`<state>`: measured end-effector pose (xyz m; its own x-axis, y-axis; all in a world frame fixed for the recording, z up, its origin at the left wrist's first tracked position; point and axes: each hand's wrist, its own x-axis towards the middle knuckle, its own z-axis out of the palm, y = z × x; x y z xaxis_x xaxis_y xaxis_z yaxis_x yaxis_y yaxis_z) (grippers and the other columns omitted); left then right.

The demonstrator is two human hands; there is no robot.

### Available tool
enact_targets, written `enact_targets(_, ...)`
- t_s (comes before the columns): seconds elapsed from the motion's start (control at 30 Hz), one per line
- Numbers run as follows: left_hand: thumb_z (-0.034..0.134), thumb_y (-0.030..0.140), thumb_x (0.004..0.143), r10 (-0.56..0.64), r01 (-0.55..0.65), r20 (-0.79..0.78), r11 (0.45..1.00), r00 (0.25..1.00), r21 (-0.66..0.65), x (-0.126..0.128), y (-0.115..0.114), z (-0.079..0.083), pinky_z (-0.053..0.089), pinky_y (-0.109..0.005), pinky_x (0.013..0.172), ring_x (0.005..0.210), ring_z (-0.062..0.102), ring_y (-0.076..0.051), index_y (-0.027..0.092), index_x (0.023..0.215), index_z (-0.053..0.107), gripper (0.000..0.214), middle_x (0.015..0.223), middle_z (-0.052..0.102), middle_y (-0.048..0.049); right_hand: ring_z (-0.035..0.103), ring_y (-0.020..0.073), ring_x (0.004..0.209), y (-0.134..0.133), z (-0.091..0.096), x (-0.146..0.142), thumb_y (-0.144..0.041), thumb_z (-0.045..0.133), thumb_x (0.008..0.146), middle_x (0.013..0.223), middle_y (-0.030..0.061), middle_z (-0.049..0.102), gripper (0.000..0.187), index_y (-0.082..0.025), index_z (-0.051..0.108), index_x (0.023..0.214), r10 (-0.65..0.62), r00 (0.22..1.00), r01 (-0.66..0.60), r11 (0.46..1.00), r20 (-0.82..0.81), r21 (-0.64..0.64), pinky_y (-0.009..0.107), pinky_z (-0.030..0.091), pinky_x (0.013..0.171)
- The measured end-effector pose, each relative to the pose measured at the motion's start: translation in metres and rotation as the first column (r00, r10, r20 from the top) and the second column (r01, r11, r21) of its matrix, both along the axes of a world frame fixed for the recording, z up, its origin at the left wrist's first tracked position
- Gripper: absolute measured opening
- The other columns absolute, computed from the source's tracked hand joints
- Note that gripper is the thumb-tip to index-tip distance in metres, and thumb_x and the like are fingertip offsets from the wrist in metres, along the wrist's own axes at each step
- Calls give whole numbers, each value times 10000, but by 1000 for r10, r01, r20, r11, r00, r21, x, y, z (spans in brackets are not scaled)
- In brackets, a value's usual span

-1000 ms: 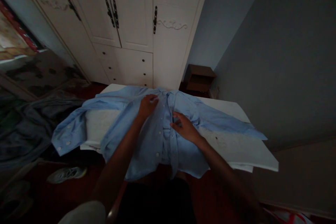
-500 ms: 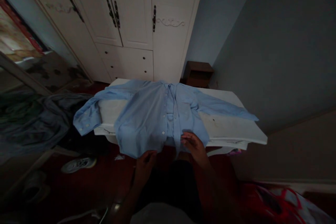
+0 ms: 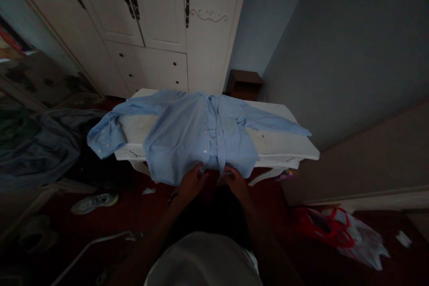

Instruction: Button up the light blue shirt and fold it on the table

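Note:
A light blue button-up shirt [image 3: 177, 138] lies front side up on a white table [image 3: 283, 147], unbuttoned, with both sleeves spread outwards. Its lower edge hangs over the table's near side. At the bottom of the left front panel, my left hand [image 3: 192, 182] has its fingers closed on the hem beside the button strip. My right hand [image 3: 236, 183] pinches the lower end of the other front strip. Between the two hands the shirt front gapes a little, and the dark red floor shows below.
Behind the table stands a white wardrobe [image 3: 157, 31] with dark handles. A small brown box-like cabinet [image 3: 246, 81] sits by the wall. Grey clothing [image 3: 63, 147] is heaped at the left, above a shoe [image 3: 94, 203]. A red and white bag [image 3: 348, 234] lies at lower right.
My left hand has moved up to the hem near the button strip. My right hand has come down to the bottom of the opposite strip. The view has shifted slightly.

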<state>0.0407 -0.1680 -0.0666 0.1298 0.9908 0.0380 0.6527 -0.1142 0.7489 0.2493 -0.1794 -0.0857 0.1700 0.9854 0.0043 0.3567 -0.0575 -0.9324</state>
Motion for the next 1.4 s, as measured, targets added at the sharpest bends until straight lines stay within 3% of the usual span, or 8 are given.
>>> enact_targets(0.13, 544, 329, 863, -41, 42, 35, 999, 999, -11, 3, -12, 1, 516, -341, 769, 783, 660, -204, 196, 1287, 503, 446, 842, 679, -32, 664, 237, 899, -1, -4, -2, -398, 605, 741, 985, 79, 709, 307, -191, 682, 953, -18, 1000, 18, 1000, 2, 2, 435, 516, 856)
enact_targets(0.33, 558, 299, 840, 87, -86, 148, 996, 985, -16, 7, -17, -2, 530, -348, 802, 840, 652, -190, 183, 1232, 513, 412, 996, 665, -64, 648, 219, 856, 6, -6, -19, -466, 557, 788, 892, 60, 697, 326, -188, 678, 908, -13, 1000, 14, 998, -13, 57, 377, 512, 819)
enact_targets(0.47, 557, 304, 842, 83, -81, 174, 996, 981, -22, -2, -25, 15, 526, -355, 827, 851, 646, -185, 195, 1196, 544, 371, 1046, 661, -68, 620, 202, 823, 10, 2, -24, -471, 553, 801, 819, 37, 676, 302, -196, 676, 794, 30, 999, -26, 995, -40, 97, 347, 504, 805)
enact_targets(0.63, 550, 298, 842, 75, -77, 132, 997, 988, 9, -19, -43, 40, 519, -374, 860, 886, 646, -199, 197, 1151, 585, 327, 1061, 671, -78, 609, 189, 748, 9, 12, -13, -498, 575, 795, 791, 31, 655, 321, -195, 680, 806, 58, 995, -52, 995, -78, 84, 315, 508, 709)
enact_targets(1.0, 526, 298, 868, 4, -6, 34, 998, 999, 59, -45, -70, 52, 522, -351, 842, 905, 661, -205, 245, 1082, 630, 244, 1031, 685, -57, 591, 174, 545, 17, 33, -7, -559, 619, 747, 568, -14, 584, 349, -213, 642, 710, 195, 973, -201, 979, -124, -35, 296, 472, 560)
enact_targets(1.2, 516, 294, 877, -37, 34, 50, 998, 998, 51, -49, -63, 46, 514, -359, 849, 888, 654, -200, 217, 1080, 637, 248, 1030, 684, -65, 562, 149, 524, 17, 43, 4, -499, 667, 703, 552, -21, 579, 304, -199, 622, 679, 257, 956, -272, 958, -143, -95, 270, 439, 542)
enact_targets(1.4, 531, 238, 850, 29, -37, 115, 997, 993, 68, -39, -28, 20, 523, -324, 792, 792, 651, -170, 175, 1033, 645, 224, 1003, 704, -66, 524, 131, 520, 14, 50, 2, -472, 668, 697, 555, -29, 553, 282, -201, 605, 658, 243, 950, -265, 960, -197, -91, 267, 440, 557)
